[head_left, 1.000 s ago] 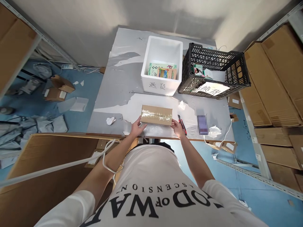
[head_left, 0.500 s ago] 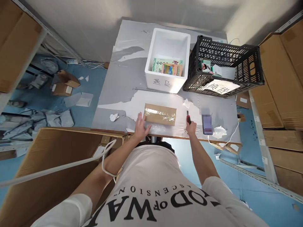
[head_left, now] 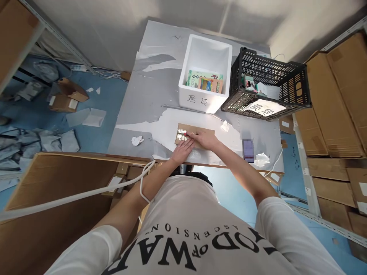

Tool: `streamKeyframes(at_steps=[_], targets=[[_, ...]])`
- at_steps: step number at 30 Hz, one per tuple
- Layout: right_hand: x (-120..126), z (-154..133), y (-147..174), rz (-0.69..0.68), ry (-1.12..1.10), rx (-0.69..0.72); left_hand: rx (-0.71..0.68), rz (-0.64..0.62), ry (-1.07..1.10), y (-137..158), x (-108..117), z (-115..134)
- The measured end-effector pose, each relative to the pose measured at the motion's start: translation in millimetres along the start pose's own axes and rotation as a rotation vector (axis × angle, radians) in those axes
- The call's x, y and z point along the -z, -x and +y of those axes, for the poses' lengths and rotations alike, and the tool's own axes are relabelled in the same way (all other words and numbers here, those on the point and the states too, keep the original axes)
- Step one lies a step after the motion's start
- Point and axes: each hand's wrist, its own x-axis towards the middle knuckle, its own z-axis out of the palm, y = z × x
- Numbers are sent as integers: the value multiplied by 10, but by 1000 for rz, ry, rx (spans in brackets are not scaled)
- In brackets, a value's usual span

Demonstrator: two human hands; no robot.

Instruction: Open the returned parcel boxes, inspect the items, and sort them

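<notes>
The right grip [head_left: 205, 139] is pinched around a cutter [head_left: 185, 134], mostly hidden from where I stand, just a red bit showing over the cardboard box [head_left: 191, 128]. The left grip [head_left: 183, 151] rests on the box's near side, fingers together; whether it pinches, I can't tell. The box lies near the front edge of the surface [head_left: 143, 99], a phone [head_left: 248, 151] off to its right, a white bin [head_left: 195, 100] and black crate [head_left: 237, 86] behind.
</notes>
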Motion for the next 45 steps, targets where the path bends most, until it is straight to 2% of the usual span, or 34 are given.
streamKeyframes(at_steps=[7, 10, 14, 19, 23, 25, 27, 31, 34, 40, 45], targets=[[111, -99, -16, -44, 102, -38, -14, 10, 31, -40, 6, -39], [96, -50, 13, -77, 123, -30, -30, 19, 32, -34, 3, -66], [-8, 223, 251, -132, 136, -69, -30, 40, 21, -48, -13, -61], [-174, 732, 821, -240, 132, -170, 24, 45, 30, -112, -30, -38], [-295, 949, 1151, -208, 81, -234, 39, 13, 13, -127, 4, -25], [-392, 983, 1264, -128, -19, -274, 39, -12, -4, -132, 61, -16], [-549, 969, 1358, 1, -214, -360, 34, -35, -11, -161, 157, -12], [-979, 769, 1392, 246, -855, -534, 48, -100, -21, -346, 421, -50], [-1214, 550, 1258, 339, -1241, -579, 103, -120, -63, -558, 562, -133], [-1267, 360, 1081, 343, -1462, -619, 137, -249, -99, -776, 531, -284], [-1256, 361, 1099, 374, -1489, -692, 159, -228, -96, -746, 475, -286]])
